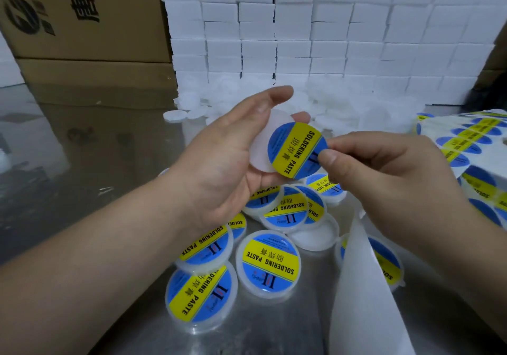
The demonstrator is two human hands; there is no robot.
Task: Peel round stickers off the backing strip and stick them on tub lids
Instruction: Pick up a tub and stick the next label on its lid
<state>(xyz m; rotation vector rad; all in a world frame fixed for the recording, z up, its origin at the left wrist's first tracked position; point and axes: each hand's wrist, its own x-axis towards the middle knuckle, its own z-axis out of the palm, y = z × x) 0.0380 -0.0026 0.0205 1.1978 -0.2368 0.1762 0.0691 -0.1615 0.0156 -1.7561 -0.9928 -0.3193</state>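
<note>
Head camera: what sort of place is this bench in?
Probably a small packing or labelling workshop: a wall of stacked white boxes, printed cardboard cartons beside it, and a heap of labelled tub lids on a steel table.

Two hands: left hand point(219, 168), right hand point(384, 168). Between them are one bare lid point(260, 146) and one sticker point(297, 150). On the bench point(82, 162) at 6 o'clock lie at least nine labelled lids point(270, 262) and one plain lid point(315, 235). Two cardboard boxes point(82, 11) at 10 o'clock. One strip point(466, 146) at 3 o'clock. White cartons point(329, 25) at 12 o'clock: too many to count.
</note>
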